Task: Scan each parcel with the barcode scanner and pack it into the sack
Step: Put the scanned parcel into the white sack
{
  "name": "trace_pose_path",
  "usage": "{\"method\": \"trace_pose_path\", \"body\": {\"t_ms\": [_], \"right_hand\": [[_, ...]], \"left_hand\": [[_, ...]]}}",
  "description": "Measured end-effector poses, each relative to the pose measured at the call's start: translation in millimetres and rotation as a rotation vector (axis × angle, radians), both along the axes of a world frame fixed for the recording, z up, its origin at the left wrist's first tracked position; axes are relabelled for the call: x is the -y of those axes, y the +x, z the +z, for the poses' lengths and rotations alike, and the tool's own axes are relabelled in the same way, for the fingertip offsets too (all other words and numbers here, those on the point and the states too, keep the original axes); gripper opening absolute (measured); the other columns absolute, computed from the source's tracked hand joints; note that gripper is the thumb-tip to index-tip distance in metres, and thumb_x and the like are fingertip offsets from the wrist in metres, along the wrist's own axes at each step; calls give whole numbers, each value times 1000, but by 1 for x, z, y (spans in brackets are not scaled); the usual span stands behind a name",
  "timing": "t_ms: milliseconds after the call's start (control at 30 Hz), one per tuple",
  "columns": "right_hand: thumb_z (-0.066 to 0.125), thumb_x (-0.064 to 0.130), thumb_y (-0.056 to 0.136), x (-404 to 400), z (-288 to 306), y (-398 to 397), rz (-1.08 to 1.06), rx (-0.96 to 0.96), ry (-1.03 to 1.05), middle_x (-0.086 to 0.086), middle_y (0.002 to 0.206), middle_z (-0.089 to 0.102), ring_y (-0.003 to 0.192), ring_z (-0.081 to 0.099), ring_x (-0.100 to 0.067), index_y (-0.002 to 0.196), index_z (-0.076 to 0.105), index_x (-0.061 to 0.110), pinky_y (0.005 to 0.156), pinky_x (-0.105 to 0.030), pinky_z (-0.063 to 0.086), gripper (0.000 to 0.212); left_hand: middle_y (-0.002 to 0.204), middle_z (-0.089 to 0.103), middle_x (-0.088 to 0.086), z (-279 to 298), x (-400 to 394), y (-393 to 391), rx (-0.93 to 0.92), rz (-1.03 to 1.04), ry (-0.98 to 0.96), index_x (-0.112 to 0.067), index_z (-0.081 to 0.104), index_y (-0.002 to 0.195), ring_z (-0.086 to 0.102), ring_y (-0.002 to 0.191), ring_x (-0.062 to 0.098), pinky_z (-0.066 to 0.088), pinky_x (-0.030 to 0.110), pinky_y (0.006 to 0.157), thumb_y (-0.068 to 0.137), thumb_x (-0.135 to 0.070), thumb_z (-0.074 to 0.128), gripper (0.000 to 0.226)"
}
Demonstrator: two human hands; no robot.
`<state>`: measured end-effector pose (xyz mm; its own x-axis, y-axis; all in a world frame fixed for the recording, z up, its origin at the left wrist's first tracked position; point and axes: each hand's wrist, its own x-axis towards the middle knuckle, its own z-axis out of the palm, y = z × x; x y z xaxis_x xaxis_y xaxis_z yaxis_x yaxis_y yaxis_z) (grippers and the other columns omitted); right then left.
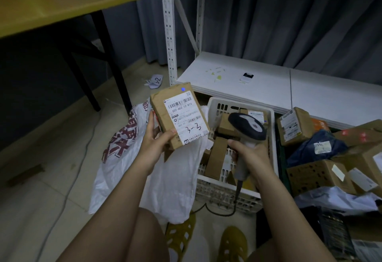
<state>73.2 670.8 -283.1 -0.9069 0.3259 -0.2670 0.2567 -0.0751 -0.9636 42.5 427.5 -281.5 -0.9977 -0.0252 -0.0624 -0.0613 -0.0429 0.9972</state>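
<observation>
Left hand (pixel 154 139): holds the box (pixel 178 115).
Right hand (pixel 249 154): grips the scanner (pixel 247 126).
Tip: aim light at the stripes.

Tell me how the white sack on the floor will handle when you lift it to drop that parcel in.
The white sack looks floppy: it lies crumpled and sagging on the floor, so its mouth probably won't stay open unaided. Its thin, smooth material may be slippery. The left hand holds the parcel and the right hand the scanner, so neither is free.
</observation>
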Motion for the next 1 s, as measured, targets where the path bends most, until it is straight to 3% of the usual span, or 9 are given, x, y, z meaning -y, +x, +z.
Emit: {"method": "trace_pose_path", "body": {"t_ms": [100, 233, 300, 400, 500, 600, 800, 900, 1000], "right_hand": [[81, 19, 77, 16, -11, -21, -7, 53, 16, -8, 95, 67, 86, 63, -25, 114, 60, 6, 73, -36, 52, 44], [78, 25, 81, 46, -15, -41, -32, 25, -19, -1, 122, 61, 111, 57, -22, 133, 49, 18, 98, -43, 45, 60], [74, 31, 85, 62, -14, -50, -50, -13, -71, 1, 129, 59, 114, 56, -20, 136, 48, 22, 95, -38, 42, 58], [67, 45, 87, 81, -16, -61, -67, 2, -99, -1, 135, 56, 119, 53, -23, 138, 47, 23, 101, -42, 40, 59], [65, 52, 86, 91, -18, -71, -33, -3, -151, -2, 140, 52, 125, 50, -25, 143, 43, 16, 108, -46, 40, 71], [68, 53, 83, 96, -21, -77, 30, -3, -128, -2, 139, 54, 125, 51, -23, 144, 43, 19, 107, -46, 42, 74], [75, 19, 84, 106, -28, -85, 40, 48, -14, -7, 118, 66, 107, 62, -24, 128, 56, 10, 95, -42, 50, 49], [80, 15, 77, 111, -22, -85, 6, 20, -109, -5, 114, 68, 101, 66, -24, 127, 57, 9, 95, -45, 52, 55], [84, 14, 72, 120, -5, -83, 31, -41, -137, -6, 113, 69, 101, 67, -25, 123, 59, 9, 95, -48, 52, 57]], "left_hand": [[132, 51, -7, 4, 11, 4, -11, 38, -49, -46, 11, 150, 57, 104, -5, 51, 33, 95, 90, -9, 64, 88], [123, 49, -17, 5, 19, 1, -18, 22, -122, -42, 8, 151, 52, 104, -4, 49, 7, 70, 88, -8, 66, 92], [114, 51, -24, 5, 22, -3, -13, 3, -141, -41, 9, 151, 55, 98, -10, 47, 4, 67, 87, -3, 66, 94], [113, 51, -27, 4, 30, -7, 2, -9, -162, -39, 10, 151, 53, 87, -25, 46, 3, 68, 85, 0, 67, 95], [122, 54, -21, -1, 42, -12, 21, -7, -168, -38, 10, 153, 53, 93, -22, 47, 4, 71, 84, -3, 70, 97], [115, 52, -28, -5, 49, -16, 32, -9, -171, -39, 13, 151, 54, 94, -20, 48, 6, 71, 84, -1, 69, 96], [124, 48, -24, -9, 61, -20, 51, -72, -189, -43, 9, 151, 51, 103, -9, 49, 6, 71, 84, -10, 71, 97], [128, 50, -21, -10, 70, -21, 53, -36, -205, -43, 9, 151, 52, 115, -2, 50, 8, 76, 84, -10, 71, 97], [119, 50, -27, -4, 85, -20, 39, 29, -261, -44, 8, 150, 53, 108, -8, 48, 7, 74, 84, -10, 71, 98]]}}
